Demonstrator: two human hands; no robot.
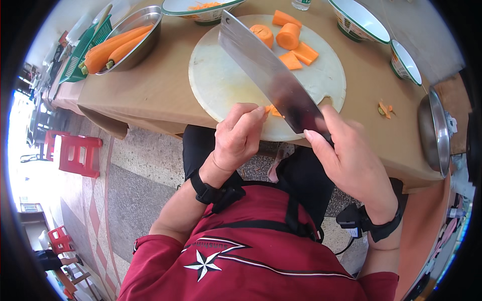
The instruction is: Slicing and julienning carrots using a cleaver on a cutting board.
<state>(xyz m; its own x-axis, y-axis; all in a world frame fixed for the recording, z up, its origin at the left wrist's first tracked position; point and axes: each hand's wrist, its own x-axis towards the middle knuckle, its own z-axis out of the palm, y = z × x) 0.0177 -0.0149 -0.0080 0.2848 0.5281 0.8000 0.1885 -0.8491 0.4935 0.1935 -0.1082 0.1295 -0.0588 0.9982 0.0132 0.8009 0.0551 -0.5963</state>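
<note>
My right hand point(344, 154) grips a Chinese cleaver point(263, 67) by its handle. Its broad steel blade slants across the round white cutting board point(211, 79), pointing away to the upper left. Near the board's front edge, the fingertips of my left hand point(241, 131) pinch a small carrot piece point(268, 110), mostly hidden by the fingers. Another bit of carrot point(276, 112) lies between that hand and the blade. Toward the back of the board rest several cut carrot chunks point(288, 36), some round and some split; the blade partly covers one.
On the left, a steel bowl point(145, 49) of whole carrots point(116, 47) stands beside a green plastic basket point(81, 56). An enamel bowl point(203, 13) behind the board holds carrot shreds. More enamel bowls point(361, 22), carrot scraps point(386, 110) and a steel basin point(433, 131) are on the right.
</note>
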